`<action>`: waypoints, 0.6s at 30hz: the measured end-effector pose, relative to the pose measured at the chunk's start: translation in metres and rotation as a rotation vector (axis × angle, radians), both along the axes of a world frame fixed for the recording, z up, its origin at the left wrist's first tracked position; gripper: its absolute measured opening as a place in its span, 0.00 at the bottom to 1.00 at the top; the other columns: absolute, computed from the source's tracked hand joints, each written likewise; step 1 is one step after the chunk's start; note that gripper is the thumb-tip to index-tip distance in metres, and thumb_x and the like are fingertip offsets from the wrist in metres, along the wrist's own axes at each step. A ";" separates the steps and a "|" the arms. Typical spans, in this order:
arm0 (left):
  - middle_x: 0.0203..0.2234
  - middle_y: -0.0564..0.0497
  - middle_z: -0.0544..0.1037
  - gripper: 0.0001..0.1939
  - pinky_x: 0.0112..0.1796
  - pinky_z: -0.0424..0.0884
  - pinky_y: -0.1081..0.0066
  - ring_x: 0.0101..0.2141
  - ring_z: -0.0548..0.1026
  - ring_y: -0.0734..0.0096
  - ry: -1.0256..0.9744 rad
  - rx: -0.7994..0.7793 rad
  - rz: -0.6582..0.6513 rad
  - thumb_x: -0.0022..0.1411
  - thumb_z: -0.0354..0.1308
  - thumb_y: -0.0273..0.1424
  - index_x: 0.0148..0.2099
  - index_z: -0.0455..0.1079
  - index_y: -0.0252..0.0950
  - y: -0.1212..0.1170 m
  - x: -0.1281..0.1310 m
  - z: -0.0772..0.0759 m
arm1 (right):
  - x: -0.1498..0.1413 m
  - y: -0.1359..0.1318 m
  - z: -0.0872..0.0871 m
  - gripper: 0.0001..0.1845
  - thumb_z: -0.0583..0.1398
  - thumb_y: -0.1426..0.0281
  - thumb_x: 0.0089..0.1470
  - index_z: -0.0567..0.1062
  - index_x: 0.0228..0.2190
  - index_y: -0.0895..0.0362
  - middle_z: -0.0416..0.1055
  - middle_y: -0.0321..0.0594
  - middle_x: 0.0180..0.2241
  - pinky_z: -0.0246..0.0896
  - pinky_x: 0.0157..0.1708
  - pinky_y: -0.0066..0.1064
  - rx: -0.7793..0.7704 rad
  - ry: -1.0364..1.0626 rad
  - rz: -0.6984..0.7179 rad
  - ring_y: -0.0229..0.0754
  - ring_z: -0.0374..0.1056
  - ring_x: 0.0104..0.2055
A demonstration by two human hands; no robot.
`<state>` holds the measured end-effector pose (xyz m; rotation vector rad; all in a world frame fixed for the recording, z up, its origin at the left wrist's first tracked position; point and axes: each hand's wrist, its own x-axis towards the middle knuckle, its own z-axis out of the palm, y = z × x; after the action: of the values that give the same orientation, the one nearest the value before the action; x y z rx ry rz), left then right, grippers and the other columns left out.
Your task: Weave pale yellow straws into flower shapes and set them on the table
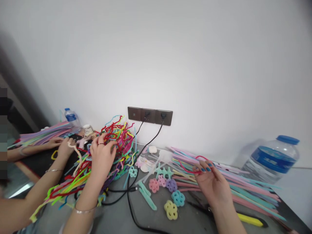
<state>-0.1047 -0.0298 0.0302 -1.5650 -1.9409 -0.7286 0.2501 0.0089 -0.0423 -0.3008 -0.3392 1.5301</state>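
Note:
My left hand, wearing a ring and a bracelet, reaches into a tangled heap of bright pipe cleaners. Its thumb and fingers are apart, and some fingertips are hidden behind the strands. Between the fingertips of my right hand, palm turned up and nails blue, is a bent red pipe cleaner. Straight pastel pipe cleaners lie in a bundle beneath and behind that hand. Between my hands lie several small flower shapes, among them a yellow one, a blue one and a purple one.
A co-worker's hands work at the left, one with a cream strand. Black cables run from wall sockets across the table. A large water bottle stands right; a yellow-and-black tool lies by my right wrist.

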 end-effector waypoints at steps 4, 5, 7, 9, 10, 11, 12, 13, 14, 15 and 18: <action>0.57 0.37 0.65 0.15 0.50 0.61 0.43 0.57 0.59 0.38 0.104 -0.108 0.022 0.61 0.54 0.30 0.48 0.76 0.40 0.010 -0.002 -0.004 | 0.000 0.000 0.000 0.16 0.67 0.74 0.40 0.64 0.25 0.55 0.57 0.27 0.22 0.63 0.25 0.27 0.008 -0.018 -0.020 0.31 0.58 0.22; 0.57 0.36 0.66 0.16 0.50 0.61 0.44 0.56 0.60 0.39 0.113 -0.129 0.021 0.61 0.54 0.31 0.50 0.75 0.40 0.011 -0.001 -0.005 | 0.001 0.000 0.000 0.16 0.67 0.74 0.41 0.64 0.25 0.55 0.57 0.27 0.22 0.63 0.25 0.27 0.010 -0.024 -0.020 0.31 0.58 0.22; 0.54 0.36 0.69 0.16 0.49 0.61 0.44 0.54 0.63 0.39 0.116 -0.160 0.009 0.61 0.53 0.30 0.49 0.75 0.38 0.013 -0.002 -0.007 | 0.001 0.000 -0.001 0.15 0.67 0.74 0.41 0.64 0.25 0.55 0.56 0.27 0.22 0.62 0.25 0.27 0.014 -0.032 -0.018 0.32 0.57 0.22; 0.52 0.38 0.71 0.13 0.48 0.62 0.44 0.52 0.64 0.41 0.083 -0.174 -0.020 0.61 0.53 0.30 0.45 0.76 0.39 0.015 -0.004 -0.007 | 0.002 0.001 -0.001 0.15 0.66 0.74 0.41 0.63 0.25 0.55 0.56 0.27 0.22 0.61 0.24 0.27 0.023 -0.034 -0.013 0.32 0.57 0.22; 0.51 0.40 0.72 0.11 0.48 0.61 0.44 0.52 0.65 0.41 0.046 -0.169 -0.039 0.61 0.53 0.31 0.41 0.77 0.39 0.016 -0.005 -0.007 | 0.002 0.001 -0.001 0.15 0.66 0.74 0.41 0.63 0.25 0.55 0.56 0.27 0.22 0.60 0.24 0.27 0.028 -0.034 -0.010 0.32 0.57 0.22; 0.50 0.41 0.73 0.10 0.49 0.61 0.44 0.51 0.66 0.43 -0.007 -0.157 -0.066 0.61 0.54 0.31 0.38 0.77 0.40 0.017 -0.007 -0.006 | 0.002 0.001 -0.002 0.15 0.66 0.75 0.41 0.63 0.25 0.55 0.55 0.27 0.22 0.60 0.24 0.28 0.033 -0.035 -0.007 0.32 0.57 0.22; 0.48 0.43 0.75 0.09 0.50 0.61 0.45 0.50 0.67 0.45 -0.074 -0.139 -0.106 0.60 0.54 0.32 0.35 0.76 0.40 0.018 -0.010 -0.004 | 0.001 0.001 -0.002 0.15 0.66 0.74 0.41 0.63 0.25 0.55 0.55 0.27 0.22 0.60 0.24 0.28 0.035 -0.039 -0.006 0.32 0.57 0.22; 0.47 0.43 0.76 0.09 0.50 0.61 0.46 0.49 0.69 0.47 -0.149 -0.118 -0.165 0.60 0.55 0.33 0.33 0.76 0.40 0.019 -0.013 -0.002 | 0.001 0.001 -0.002 0.15 0.66 0.74 0.41 0.63 0.25 0.55 0.55 0.27 0.22 0.60 0.24 0.28 0.035 -0.043 -0.008 0.32 0.57 0.22; 0.45 0.44 0.76 0.09 0.51 0.62 0.48 0.48 0.70 0.50 -0.228 -0.096 -0.240 0.59 0.55 0.34 0.32 0.75 0.39 0.020 -0.017 0.001 | 0.001 0.001 -0.001 0.15 0.66 0.74 0.42 0.63 0.25 0.55 0.55 0.27 0.22 0.60 0.24 0.28 0.032 -0.047 -0.011 0.33 0.57 0.22; 0.44 0.44 0.77 0.09 0.51 0.63 0.51 0.47 0.72 0.53 -0.306 -0.074 -0.324 0.59 0.54 0.34 0.33 0.75 0.39 0.019 -0.021 0.004 | 0.001 0.001 -0.001 0.15 0.66 0.74 0.42 0.63 0.25 0.55 0.55 0.27 0.22 0.60 0.24 0.29 0.027 -0.050 -0.015 0.33 0.56 0.22; 0.44 0.44 0.77 0.10 0.50 0.67 0.56 0.47 0.73 0.57 -0.494 0.005 -0.472 0.58 0.54 0.36 0.35 0.74 0.38 0.014 -0.032 0.013 | 0.001 0.002 -0.001 0.16 0.67 0.73 0.41 0.63 0.24 0.55 0.55 0.27 0.22 0.59 0.23 0.28 0.011 -0.044 -0.020 0.32 0.56 0.22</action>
<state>-0.1366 -0.0158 0.0428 -2.0108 -1.8892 -1.4266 0.2511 0.0106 -0.0438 -0.3286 -0.3778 1.5031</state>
